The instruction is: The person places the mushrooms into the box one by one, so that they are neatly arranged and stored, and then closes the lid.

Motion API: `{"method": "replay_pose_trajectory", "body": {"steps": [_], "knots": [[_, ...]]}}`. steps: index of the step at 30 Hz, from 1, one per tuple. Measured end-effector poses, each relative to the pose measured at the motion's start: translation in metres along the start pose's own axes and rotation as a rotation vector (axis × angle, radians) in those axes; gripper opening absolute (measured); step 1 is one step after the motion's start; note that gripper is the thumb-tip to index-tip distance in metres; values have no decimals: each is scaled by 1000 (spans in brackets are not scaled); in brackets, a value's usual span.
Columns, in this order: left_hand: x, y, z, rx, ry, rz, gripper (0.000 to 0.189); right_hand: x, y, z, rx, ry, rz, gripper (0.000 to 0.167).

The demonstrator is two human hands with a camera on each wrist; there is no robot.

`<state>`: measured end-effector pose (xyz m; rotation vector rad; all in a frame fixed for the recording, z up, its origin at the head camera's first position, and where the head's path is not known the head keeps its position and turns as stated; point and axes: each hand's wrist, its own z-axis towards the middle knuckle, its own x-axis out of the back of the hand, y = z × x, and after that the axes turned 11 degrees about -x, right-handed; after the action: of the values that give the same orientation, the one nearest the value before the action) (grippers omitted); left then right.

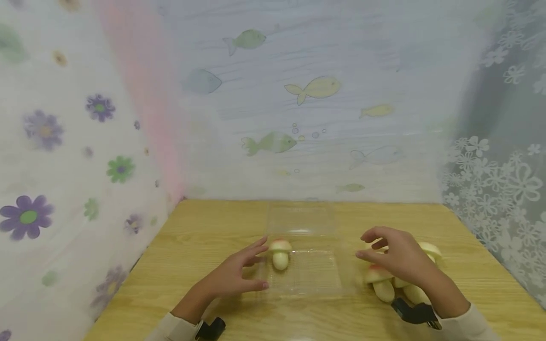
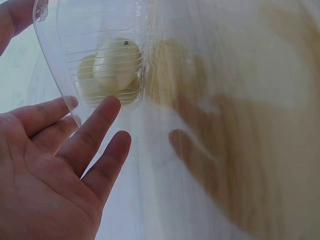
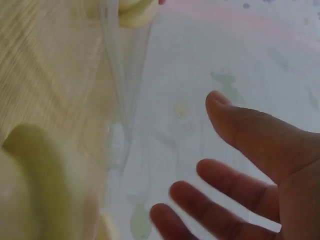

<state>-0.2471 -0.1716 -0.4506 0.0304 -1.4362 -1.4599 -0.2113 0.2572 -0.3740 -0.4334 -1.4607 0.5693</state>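
A clear plastic clamshell box (image 1: pixel 315 272) lies opened on the table, its lid (image 1: pixel 302 220) folded back toward the wall. Inside its left part sits one toy mushroom (image 1: pixel 280 260) with a pale stem and a pinkish-topped cap. My left hand (image 1: pixel 236 270) is at the box's left side, fingers spread at the wall; in the left wrist view the fingertips (image 2: pixel 111 107) overlap the clear side. Over a group of several similar mushrooms (image 1: pixel 383 286) on the right hovers my right hand (image 1: pixel 401 253), fingers loosely bent with nothing between them. It partly hides the group.
The wooden table (image 1: pixel 204 227) ends at a back wall sheet (image 1: pixel 332 175) printed with fish. A flowered sheet (image 1: pixel 77 166) hangs on the left and a grey floral one (image 1: pixel 499 189) on the right. Dark wrist mounts (image 1: pixel 211 328) sit on both wrists.
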Motion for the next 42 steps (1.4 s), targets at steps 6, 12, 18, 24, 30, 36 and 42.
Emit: {"method": "replay_pose_trajectory", "body": {"steps": [6, 12, 18, 24, 30, 36, 42], "knots": [[1, 0, 0, 11, -9, -1, 90, 14, 22, -3, 40, 11, -8, 42], [0, -1, 0, 10, -11, 8, 88, 33, 49, 1, 33, -91, -20, 45], [2, 3, -1, 29, -3, -7, 87, 47, 76, 5, 54, -201, 18, 44], [2, 3, -2, 37, -3, -10, 87, 55, 95, 7, 77, -313, 95, 45], [2, 4, -2, 36, -2, -10, 86, 56, 104, 8, 81, -396, 132, 43], [2, 5, -2, 34, -2, -10, 86, 55, 109, 10, 86, -529, 201, 40], [1, 3, -2, 51, -5, -10, 86, 52, 115, 12, 108, -595, 245, 39]]}}
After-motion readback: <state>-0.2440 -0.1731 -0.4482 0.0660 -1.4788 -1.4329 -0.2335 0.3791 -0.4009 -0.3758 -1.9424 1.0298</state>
